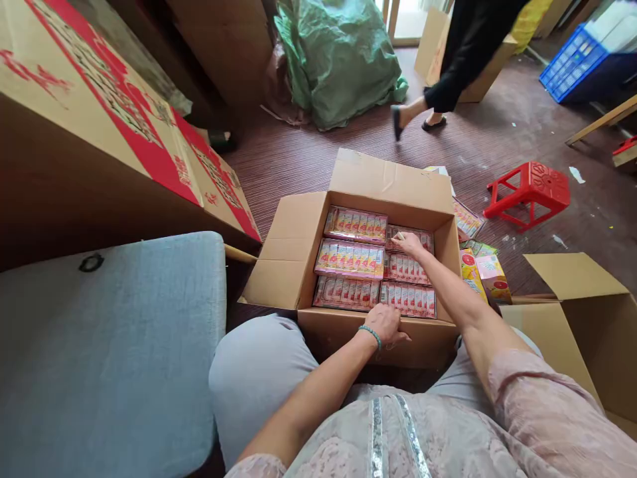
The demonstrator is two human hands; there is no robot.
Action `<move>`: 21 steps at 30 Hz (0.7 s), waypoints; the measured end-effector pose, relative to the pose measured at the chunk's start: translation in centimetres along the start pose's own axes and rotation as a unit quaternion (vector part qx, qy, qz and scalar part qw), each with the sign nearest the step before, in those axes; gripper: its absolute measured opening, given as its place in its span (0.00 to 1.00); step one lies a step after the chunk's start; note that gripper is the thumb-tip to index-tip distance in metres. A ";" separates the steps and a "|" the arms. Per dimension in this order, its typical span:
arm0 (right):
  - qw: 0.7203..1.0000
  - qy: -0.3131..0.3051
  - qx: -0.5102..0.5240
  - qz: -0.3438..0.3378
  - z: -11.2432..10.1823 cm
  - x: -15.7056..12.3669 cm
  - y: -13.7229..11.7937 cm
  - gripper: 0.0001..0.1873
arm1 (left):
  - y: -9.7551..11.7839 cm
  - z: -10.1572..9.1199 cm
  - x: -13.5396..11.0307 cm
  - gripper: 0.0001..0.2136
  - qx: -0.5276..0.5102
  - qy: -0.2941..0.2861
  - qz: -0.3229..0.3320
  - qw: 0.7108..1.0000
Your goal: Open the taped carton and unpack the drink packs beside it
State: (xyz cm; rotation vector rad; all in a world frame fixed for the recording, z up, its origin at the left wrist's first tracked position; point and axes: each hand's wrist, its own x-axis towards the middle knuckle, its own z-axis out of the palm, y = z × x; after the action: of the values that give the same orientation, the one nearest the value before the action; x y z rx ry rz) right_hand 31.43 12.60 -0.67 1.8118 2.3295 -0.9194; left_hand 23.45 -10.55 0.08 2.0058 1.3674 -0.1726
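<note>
An open cardboard box (348, 326) stands between my knees, its left and far flaps folded outward. Inside lie several clear-wrapped packs of small pink and yellow sachets in two columns. My left hand (384, 323), with a green bead bracelet on its wrist, rests at the near rim, fingers curled over it and thumb out to the right. Reaching into the right column, my right hand (409, 244) has its fingers closed at the far sachet pack (423, 239). Something thin and pale shows at those fingertips; I cannot tell what it is. The middle-left pack (348, 259) sits slightly higher.
Right of the box lie fruit-printed cartons (492, 277) and another open cardboard box (592, 332). A red stool (535, 189) stands beyond. A grey cushioned seat (114, 358) and large printed carton (124, 119) are left. Near a green sack (343, 60), a person's legs (448, 73) show.
</note>
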 end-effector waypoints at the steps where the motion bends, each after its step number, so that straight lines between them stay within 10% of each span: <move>1: 1.000 -0.002 0.008 0.003 1.5 0.5 -0.6 0.16 | -0.1 0.1 0.1 0.34 -0.009 0.008 0.005 1.000; 10: 0.994 0.081 0.066 0.030 8.1 -0.5 -1.2 0.23 | -0.4 0.5 0.5 0.32 -0.042 0.042 0.034 0.998; 17: 0.980 -0.129 0.149 0.034 9.2 -4.5 0.6 0.35 | -0.4 0.7 0.4 0.31 -0.040 0.032 0.026 0.998; 21: 0.961 -0.139 0.228 0.065 10.1 -4.5 0.1 0.36 | -0.5 0.9 0.4 0.30 -0.034 0.039 0.034 0.998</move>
State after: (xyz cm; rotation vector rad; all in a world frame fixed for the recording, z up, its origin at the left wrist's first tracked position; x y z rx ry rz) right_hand 29.80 3.86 -7.21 1.7958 1.9125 -1.6737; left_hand 23.44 -10.68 -1.01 2.0175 1.3328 -0.0182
